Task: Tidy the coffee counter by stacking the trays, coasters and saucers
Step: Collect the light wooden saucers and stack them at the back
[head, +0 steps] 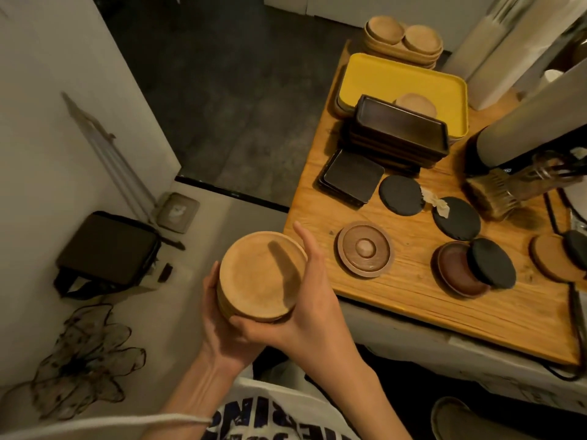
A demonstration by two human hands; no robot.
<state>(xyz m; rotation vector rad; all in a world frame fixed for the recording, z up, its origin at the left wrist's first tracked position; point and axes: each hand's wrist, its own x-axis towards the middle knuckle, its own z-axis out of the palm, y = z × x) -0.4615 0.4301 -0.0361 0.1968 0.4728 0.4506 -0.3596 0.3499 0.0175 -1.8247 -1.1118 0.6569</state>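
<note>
Two hands clamped on one stack of pale wooden saucers [262, 277], held off the near-left corner of the wooden counter [413, 300]: left hand [219, 325] cupped beneath and round the left side, right hand [313, 300] against the right side, thumb hooked under the near rim.

On the counter, far to near: more pale saucers [403, 38], yellow tray [397, 81], pile of dark rectangular trays [400, 128], square dark coasters [352, 177], two round black coasters [401, 195] [457, 219], walnut saucer [365, 249], dark brown saucer [457, 271] with a black coaster [492, 263] tilted on its rim, cork coaster [554, 258] at the right edge.

Beyond, dark floor [238, 90]. At left, white wall [47, 90], with a black bag [108, 249] on the pale floor below.
</note>
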